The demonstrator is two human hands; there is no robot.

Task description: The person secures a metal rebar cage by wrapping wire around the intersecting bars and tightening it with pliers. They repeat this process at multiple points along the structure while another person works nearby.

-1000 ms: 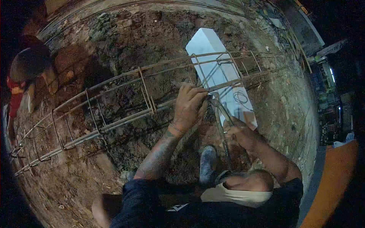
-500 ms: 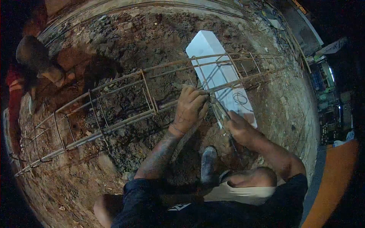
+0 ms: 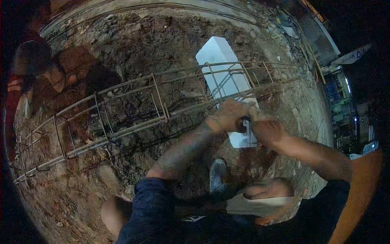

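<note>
A long rusty rebar cage [image 3: 122, 105] lies slanted across the dirt from lower left to upper right. Under its right part lies a white block [image 3: 219, 55]. My left hand [image 3: 228, 116] and my right hand [image 3: 266, 130] meet just below the cage's near bar, over the white block. Both are curled around a dark tool [image 3: 243, 124] that shows between them; its jaws are hidden. My tattooed left forearm reaches up from the lower middle.
Another person [image 3: 34, 67] crouches at the far left by the cage's end. My shoe [image 3: 218, 173] and bent knee [image 3: 266, 191] rest on rough soil below the hands. A concrete edge curves along the top, and lit stalls stand at the right.
My left hand has let go of the cage's near bar and slid right. My right hand has come up to meet it, and the long tool handles are now hidden between the hands.
</note>
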